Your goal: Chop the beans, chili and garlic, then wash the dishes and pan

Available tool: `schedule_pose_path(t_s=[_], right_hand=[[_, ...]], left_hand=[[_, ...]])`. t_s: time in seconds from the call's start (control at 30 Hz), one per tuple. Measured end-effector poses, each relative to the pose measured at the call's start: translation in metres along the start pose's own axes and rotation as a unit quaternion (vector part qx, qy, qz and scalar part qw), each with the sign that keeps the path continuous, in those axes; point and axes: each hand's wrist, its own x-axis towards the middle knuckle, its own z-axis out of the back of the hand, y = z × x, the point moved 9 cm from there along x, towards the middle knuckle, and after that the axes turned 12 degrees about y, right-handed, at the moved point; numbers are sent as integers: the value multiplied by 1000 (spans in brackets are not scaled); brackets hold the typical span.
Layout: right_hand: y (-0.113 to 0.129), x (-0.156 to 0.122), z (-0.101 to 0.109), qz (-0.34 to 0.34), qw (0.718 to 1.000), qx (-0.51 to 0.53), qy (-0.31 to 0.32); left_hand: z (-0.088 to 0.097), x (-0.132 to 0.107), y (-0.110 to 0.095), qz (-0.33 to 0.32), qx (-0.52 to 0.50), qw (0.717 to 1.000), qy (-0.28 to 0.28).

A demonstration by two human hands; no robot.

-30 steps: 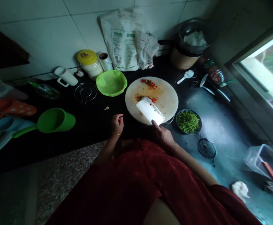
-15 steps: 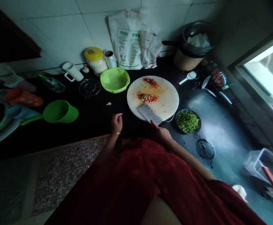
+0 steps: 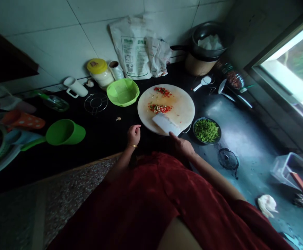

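Observation:
My right hand (image 3: 184, 146) grips a cleaver (image 3: 166, 124), its index finger lying along the blade. The broad blade rests over the near part of a round white cutting board (image 3: 184, 104). Just beyond the blade is a pile of chopped red chili with pale bits (image 3: 160, 108). A smaller heap of chopped red and green chili (image 3: 163, 91) sits farther back on the board. Beside the board's near left edge, my left hand (image 3: 134, 135) is loosely closed, with nothing visible in it and apart from the board.
Right of the board stands a bowl of chopped greens (image 3: 206, 131). A light green basket (image 3: 123, 92), a wire rack (image 3: 96, 103) and a green ladle-shaped scoop (image 3: 65, 132) are to the left. Behind are a yellow-lidded jar (image 3: 99, 73), plastic bags (image 3: 134, 52) and a pan (image 3: 212, 41).
The camera view has shifted a little. My left hand has come slightly nearer the board. The cleaver blade has tilted and looks paler, lying close to the near chili pile.

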Motion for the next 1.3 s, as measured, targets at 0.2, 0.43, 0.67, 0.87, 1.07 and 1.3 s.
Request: schedule_pose_path(t_s=[0.2, 0.43, 0.67, 0.87, 1.07, 1.3], right_hand=[[-71, 27, 53, -150, 982, 65, -89], [-75, 56, 68, -188, 976, 58, -90], [-12, 71, 64, -94, 976, 153, -122], [7, 90, 48, -74, 893, 423, -134], [14, 92, 48, -2, 782, 600, -168], [24, 91, 50, 25, 719, 658, -222]], left_hand=[[-52, 30, -27, -7, 120, 978, 173], [-98, 63, -48, -34, 184, 944, 272], [-125, 89, -57, -59, 220, 913, 339], [-119, 99, -65, -94, 136, 928, 333], [-108, 94, -76, -115, 29, 934, 336], [-107, 94, -61, -16, -79, 929, 362]])
